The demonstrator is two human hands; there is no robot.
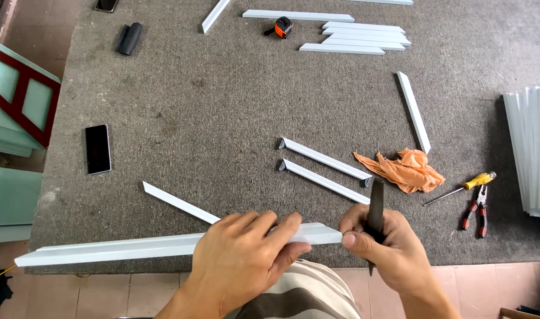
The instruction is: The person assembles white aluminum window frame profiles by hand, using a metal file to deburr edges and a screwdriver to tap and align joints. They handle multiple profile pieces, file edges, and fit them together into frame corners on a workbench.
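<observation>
Left hand [243, 251] clamps long white profile strip [134, 247] at table's [222, 106] near edge; right hand [388, 248], fingers wrapped round dark file [376, 207], at strip's mitred end. Strip prob. light, stiff, slick—grip w/ palm nr the end.

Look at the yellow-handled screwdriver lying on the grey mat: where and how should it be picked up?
Grip the yellow-handled screwdriver by its yellow handle, the thick upper-right end, coming from above. It lies flat and slanted on the grey mat, shaft pointing lower-left. The red-handled pliers lie close below, so pinch across the handle from its upper side.
</observation>
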